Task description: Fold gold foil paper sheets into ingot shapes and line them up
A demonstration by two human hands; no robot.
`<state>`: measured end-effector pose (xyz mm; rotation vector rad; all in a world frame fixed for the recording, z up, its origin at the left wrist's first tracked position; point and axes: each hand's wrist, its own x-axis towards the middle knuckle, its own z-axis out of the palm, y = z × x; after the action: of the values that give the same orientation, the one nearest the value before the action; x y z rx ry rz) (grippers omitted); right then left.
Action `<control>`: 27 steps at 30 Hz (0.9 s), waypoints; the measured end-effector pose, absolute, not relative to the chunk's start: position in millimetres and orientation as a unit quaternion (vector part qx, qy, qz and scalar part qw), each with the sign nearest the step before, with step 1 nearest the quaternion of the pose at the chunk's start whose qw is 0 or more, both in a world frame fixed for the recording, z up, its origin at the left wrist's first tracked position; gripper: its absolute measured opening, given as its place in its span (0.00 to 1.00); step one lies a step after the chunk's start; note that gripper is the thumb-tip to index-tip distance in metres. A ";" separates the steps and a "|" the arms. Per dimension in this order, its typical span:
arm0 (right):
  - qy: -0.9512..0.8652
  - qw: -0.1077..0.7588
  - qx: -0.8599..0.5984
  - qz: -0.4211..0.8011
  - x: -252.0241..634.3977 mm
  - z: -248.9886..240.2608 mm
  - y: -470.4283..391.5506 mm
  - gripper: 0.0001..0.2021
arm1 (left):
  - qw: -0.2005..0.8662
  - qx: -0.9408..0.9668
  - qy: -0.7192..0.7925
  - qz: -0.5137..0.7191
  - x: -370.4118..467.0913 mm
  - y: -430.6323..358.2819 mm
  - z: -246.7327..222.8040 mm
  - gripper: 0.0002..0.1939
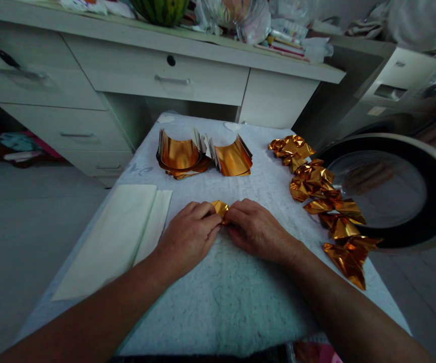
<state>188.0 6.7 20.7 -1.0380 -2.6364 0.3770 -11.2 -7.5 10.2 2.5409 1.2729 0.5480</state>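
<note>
Between my two hands is a small piece of gold foil paper [220, 207], mostly hidden by the fingers. My left hand [193, 229] is closed on its left side, fingertips pressed together. On its right side my right hand [257, 227] pinches it too. Beyond the hands stand two curved stacks of gold foil sheets, a left stack [180, 154] and a right stack [233, 157]. Along the right edge of the cloth-covered table lies a row of folded gold foil pieces [312, 181]. Folded pale paper sheets [108, 227] lie flat left of my left hand.
A light cloth [240, 302] covers the table. Behind it stands a white desk with drawers [172, 75], carrying a watermelon [160, 10] and plastic bags [236, 20]. At right, a washing machine's round door [387, 186] hangs open close to the table edge.
</note>
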 end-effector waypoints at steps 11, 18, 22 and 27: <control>-0.905 0.152 -0.375 0.129 186.9 16.4 9.2 0.07 | 0.119 0.864 0.443 0.208 -12.9 -7.7 8.5 0.06; -0.901 0.171 -0.376 0.134 191.7 16.4 11.4 0.08 | 0.092 0.804 0.522 0.268 -18.1 -3.4 9.6 0.16; -0.898 0.174 -0.378 0.140 192.2 17.5 12.1 0.07 | 0.124 0.819 0.499 0.256 -20.4 -1.5 12.3 0.11; -0.898 0.167 -0.379 0.147 194.0 16.9 12.8 0.07 | 0.119 0.842 0.470 0.237 -22.6 -1.0 9.9 0.08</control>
<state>194.0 12.8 16.9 -1.0777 -2.5571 0.4195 -22.6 -1.0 9.9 2.4616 1.3756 0.6924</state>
